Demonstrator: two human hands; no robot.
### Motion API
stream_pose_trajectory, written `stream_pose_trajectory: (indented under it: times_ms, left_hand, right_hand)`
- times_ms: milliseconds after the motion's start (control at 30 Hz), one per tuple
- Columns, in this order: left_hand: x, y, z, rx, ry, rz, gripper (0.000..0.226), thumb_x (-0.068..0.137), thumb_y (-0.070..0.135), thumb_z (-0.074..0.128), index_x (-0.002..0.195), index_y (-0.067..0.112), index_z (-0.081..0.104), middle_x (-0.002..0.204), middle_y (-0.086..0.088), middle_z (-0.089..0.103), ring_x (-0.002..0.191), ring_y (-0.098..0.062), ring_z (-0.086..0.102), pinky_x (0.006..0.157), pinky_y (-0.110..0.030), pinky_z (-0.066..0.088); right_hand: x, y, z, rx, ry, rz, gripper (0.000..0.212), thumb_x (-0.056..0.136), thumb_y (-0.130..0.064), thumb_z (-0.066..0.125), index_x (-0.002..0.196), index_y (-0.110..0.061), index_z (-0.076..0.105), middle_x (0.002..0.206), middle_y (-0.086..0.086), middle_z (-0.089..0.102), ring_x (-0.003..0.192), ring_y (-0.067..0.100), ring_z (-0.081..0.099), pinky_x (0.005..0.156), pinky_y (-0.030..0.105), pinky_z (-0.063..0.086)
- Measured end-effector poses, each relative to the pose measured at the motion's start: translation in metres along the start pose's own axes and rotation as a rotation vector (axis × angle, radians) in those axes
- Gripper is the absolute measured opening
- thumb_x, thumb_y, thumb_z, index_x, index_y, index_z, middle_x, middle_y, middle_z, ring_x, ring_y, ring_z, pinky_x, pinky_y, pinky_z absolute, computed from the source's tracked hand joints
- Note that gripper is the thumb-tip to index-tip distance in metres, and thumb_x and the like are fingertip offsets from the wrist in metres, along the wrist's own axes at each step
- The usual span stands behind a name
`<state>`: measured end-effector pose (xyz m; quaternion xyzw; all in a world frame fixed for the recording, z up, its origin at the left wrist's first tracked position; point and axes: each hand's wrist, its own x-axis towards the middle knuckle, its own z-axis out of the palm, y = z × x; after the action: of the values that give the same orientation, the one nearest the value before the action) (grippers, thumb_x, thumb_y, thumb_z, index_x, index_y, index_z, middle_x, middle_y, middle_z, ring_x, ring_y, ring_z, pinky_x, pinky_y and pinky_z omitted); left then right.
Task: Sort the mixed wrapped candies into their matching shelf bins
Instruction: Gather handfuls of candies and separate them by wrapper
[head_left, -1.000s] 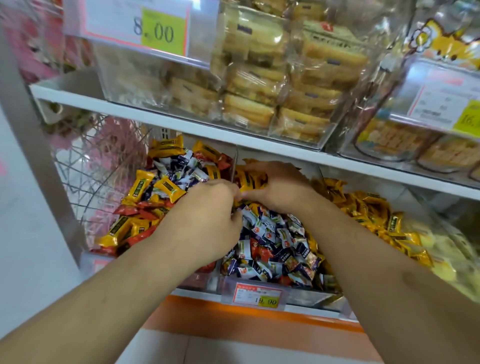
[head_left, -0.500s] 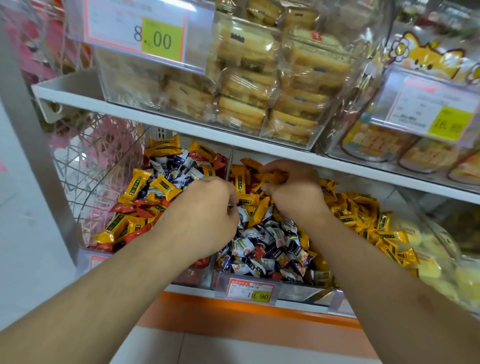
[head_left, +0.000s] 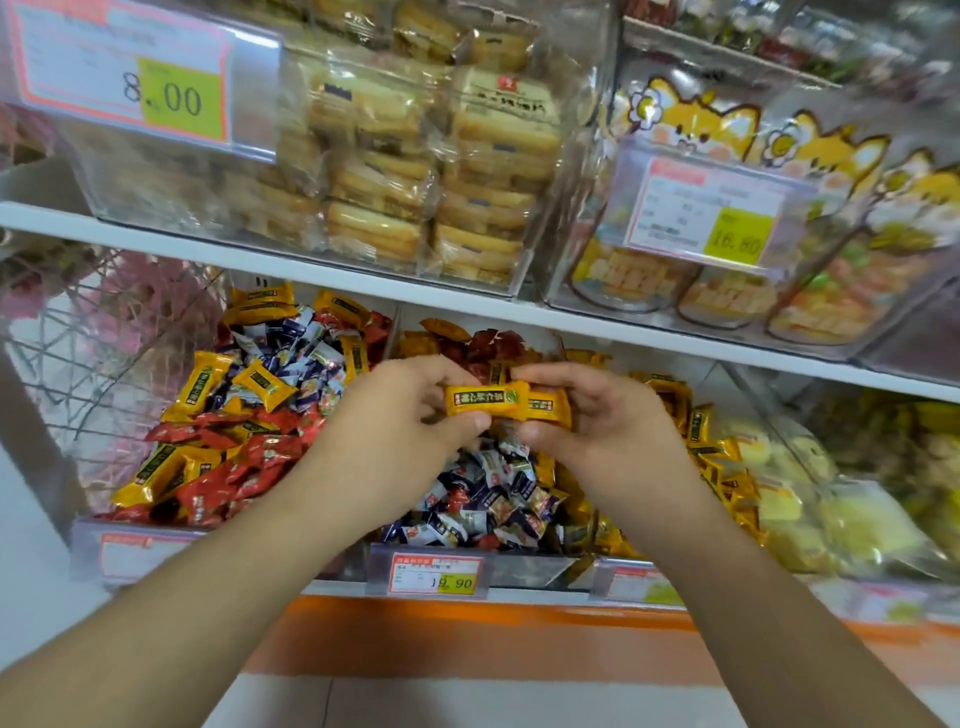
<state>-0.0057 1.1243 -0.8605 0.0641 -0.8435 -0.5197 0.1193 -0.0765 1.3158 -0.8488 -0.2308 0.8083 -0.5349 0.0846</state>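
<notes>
Both hands are raised above the middle bin (head_left: 519, 569) of the lower shelf. My left hand (head_left: 400, 415) pinches a yellow wrapped candy (head_left: 485, 399) by its left end. My right hand (head_left: 602, 421) holds yellow candies (head_left: 545, 406) right beside it, and the wrappers touch. Under the hands the middle bin holds mostly blue-and-white candies (head_left: 493, 493) with yellow ones mixed in. The left bin (head_left: 135, 551) is a mix of yellow, red and blue-white candies (head_left: 249, 415). The bin to the right holds yellow candies (head_left: 711, 441).
A white shelf board (head_left: 363, 286) runs just above the bins, carrying clear boxes of wrapped biscuits (head_left: 415, 171) and cartoon-printed jars (head_left: 779, 208). A wire basket (head_left: 78, 364) stands at the left. Pale yellow packets (head_left: 841, 509) fill the far right bin. Price tags (head_left: 436, 574) front the bins.
Both hands have lifted out of the middle bin and come together, now holding yellow candies between them. The camera has moved closer to the shelf.
</notes>
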Motion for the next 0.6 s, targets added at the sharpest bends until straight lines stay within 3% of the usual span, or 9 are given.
stream_pose_trajectory:
  times_ms: [100, 200, 233, 300, 367, 433, 500, 600]
  left_hand:
    - [-0.002, 0.000, 0.004, 0.059, -0.026, -0.011, 0.006, 0.093, 0.036, 0.072, 0.097, 0.040, 0.069, 0.077, 0.018, 0.073, 0.084, -0.001, 0.071, 0.083, -0.040, 0.060]
    - [-0.004, 0.000, 0.007, 0.079, -0.023, -0.016, 0.007, 0.092, 0.043, 0.072, 0.098, 0.045, 0.068, 0.082, 0.023, 0.071, 0.090, 0.000, 0.069, 0.087, -0.040, 0.059]
    - [-0.005, 0.000, 0.009, 0.079, -0.028, -0.017, 0.008, 0.092, 0.043, 0.071, 0.098, 0.047, 0.067, 0.084, 0.023, 0.070, 0.089, -0.002, 0.069, 0.084, -0.041, 0.060]
    - [-0.006, 0.001, 0.013, 0.072, -0.052, -0.029, 0.014, 0.094, 0.040, 0.070, 0.100, 0.051, 0.065, 0.085, 0.015, 0.072, 0.081, -0.013, 0.072, 0.075, -0.047, 0.062]
    - [-0.007, 0.001, 0.016, 0.071, -0.088, -0.048, 0.019, 0.096, 0.036, 0.068, 0.105, 0.051, 0.062, 0.084, 0.013, 0.073, 0.077, -0.018, 0.072, 0.071, -0.049, 0.061]
    - [-0.010, 0.001, 0.019, 0.077, -0.124, -0.059, 0.021, 0.098, 0.032, 0.066, 0.113, 0.046, 0.062, 0.083, 0.016, 0.074, 0.083, -0.018, 0.073, 0.076, -0.049, 0.060]
    - [-0.011, 0.001, 0.021, 0.052, -0.142, -0.052, 0.020, 0.099, 0.027, 0.065, 0.114, 0.041, 0.064, 0.083, 0.014, 0.074, 0.085, -0.015, 0.072, 0.080, -0.048, 0.060]
    - [-0.013, 0.003, 0.025, -0.009, -0.164, -0.040, 0.025, 0.098, 0.022, 0.068, 0.117, 0.035, 0.061, 0.086, 0.002, 0.072, 0.086, -0.009, 0.072, 0.083, -0.045, 0.060]
  right_hand:
    - [-0.008, 0.015, -0.029, -0.068, 0.177, 0.071, 0.025, 0.091, -0.009, 0.079, 0.106, -0.029, 0.077, 0.091, -0.006, 0.079, 0.083, 0.016, 0.077, 0.079, 0.037, 0.062]
    - [-0.005, 0.034, -0.058, -0.308, 0.378, 0.082, 0.023, 0.094, -0.027, 0.077, 0.117, -0.031, 0.075, 0.089, -0.010, 0.075, 0.066, 0.014, 0.067, 0.053, 0.023, 0.051]
    - [-0.004, 0.038, -0.063, -0.401, 0.371, 0.102, 0.030, 0.095, -0.032, 0.076, 0.124, -0.032, 0.071, 0.099, -0.013, 0.072, 0.070, 0.014, 0.066, 0.054, 0.018, 0.048]
    - [-0.001, 0.041, -0.067, -0.539, 0.291, 0.151, 0.043, 0.096, -0.037, 0.073, 0.137, -0.032, 0.061, 0.124, -0.014, 0.063, 0.077, 0.019, 0.062, 0.063, 0.021, 0.047]
    - [-0.002, 0.036, -0.061, -0.616, 0.200, 0.092, 0.048, 0.096, -0.034, 0.071, 0.142, -0.033, 0.056, 0.141, -0.011, 0.054, 0.099, 0.017, 0.061, 0.079, 0.021, 0.045]
    - [-0.007, 0.024, -0.047, -0.581, 0.096, -0.040, 0.049, 0.096, -0.031, 0.072, 0.142, -0.036, 0.056, 0.142, -0.018, 0.052, 0.124, 0.004, 0.050, 0.094, 0.016, 0.037]
    - [-0.012, 0.014, -0.031, -0.528, -0.035, -0.134, 0.048, 0.095, -0.032, 0.074, 0.139, -0.038, 0.057, 0.137, -0.026, 0.055, 0.125, -0.008, 0.045, 0.097, 0.007, 0.034]
    - [-0.012, 0.015, -0.018, -0.613, -0.110, -0.245, 0.036, 0.095, -0.032, 0.075, 0.129, -0.036, 0.066, 0.119, -0.024, 0.064, 0.113, -0.005, 0.053, 0.094, 0.009, 0.038]
